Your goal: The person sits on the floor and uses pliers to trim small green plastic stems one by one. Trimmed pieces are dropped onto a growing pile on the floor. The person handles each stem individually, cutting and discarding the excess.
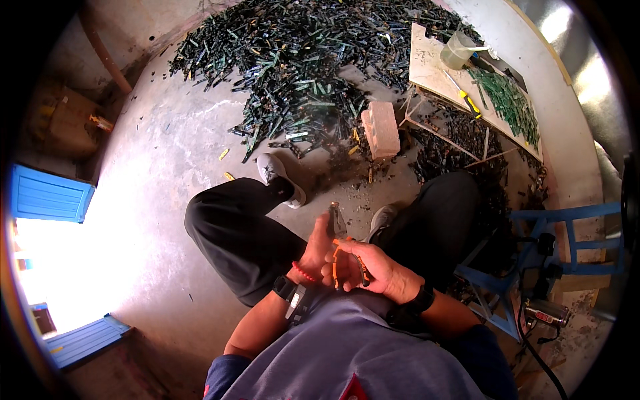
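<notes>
In front of my lap my two hands are close together. My right hand (379, 268) is closed around a pair of pliers with orange and black handles (337, 267); the jaws are mostly hidden at the fingers. My left hand (319, 241), a red bead bracelet at its wrist, grips a small dark, partly see-through piece (338, 219) that sticks out beyond the fingertips. Its kind is too small to make out. Beyond my feet a large heap of dark and green strips (300, 87) spreads over the floor.
A brick-like block (381, 130) stands by the heap. On the low table (427, 60) at the right are a plastic cup (457, 51), a yellow-handled screwdriver (470, 103) and green strips (510, 107). A blue chair (567, 217) with cables stands at my right.
</notes>
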`<state>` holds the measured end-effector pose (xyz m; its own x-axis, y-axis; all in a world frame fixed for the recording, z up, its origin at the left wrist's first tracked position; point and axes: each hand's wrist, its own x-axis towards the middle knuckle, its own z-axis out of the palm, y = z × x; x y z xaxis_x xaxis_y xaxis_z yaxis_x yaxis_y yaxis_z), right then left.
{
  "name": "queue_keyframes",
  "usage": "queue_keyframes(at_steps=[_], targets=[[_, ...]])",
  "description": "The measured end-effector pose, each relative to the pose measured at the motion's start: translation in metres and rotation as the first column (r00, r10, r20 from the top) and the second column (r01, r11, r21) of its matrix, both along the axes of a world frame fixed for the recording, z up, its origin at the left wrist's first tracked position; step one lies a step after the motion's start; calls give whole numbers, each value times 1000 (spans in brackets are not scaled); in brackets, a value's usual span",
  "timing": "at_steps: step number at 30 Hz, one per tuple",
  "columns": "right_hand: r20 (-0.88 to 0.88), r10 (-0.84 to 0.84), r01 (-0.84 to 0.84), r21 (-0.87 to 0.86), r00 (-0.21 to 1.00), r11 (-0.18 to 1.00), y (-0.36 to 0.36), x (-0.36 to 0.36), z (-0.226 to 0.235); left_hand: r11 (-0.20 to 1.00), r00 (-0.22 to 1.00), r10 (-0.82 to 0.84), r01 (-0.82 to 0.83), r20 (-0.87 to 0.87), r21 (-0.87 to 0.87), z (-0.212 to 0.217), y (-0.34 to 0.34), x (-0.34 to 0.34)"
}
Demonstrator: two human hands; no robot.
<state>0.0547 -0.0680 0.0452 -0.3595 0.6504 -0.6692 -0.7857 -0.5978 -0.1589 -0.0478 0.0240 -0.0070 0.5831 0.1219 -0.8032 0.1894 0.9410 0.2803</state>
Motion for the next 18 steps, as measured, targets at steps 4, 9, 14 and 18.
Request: queue_keyframes(at_steps=[4, 9, 14, 18], targets=[[43, 31, -31, 3, 999, 1000, 0, 0, -1, 998, 995, -63, 65, 74, -25, -10, 3, -9], [63, 71, -75, 57, 995, 996, -2, 5, -8, 996, 993, -89, 88, 74, 11, 4, 4, -7], [54, 48, -53, 94, 997, 994, -4, 7, -10, 994, 985, -104, 105, 137, 4, -4, 4, -9], [41, 67, -72, 140, 997, 987, -9, 12, -16, 985, 996, -68, 57, 60, 163, 4, 1, -4]])
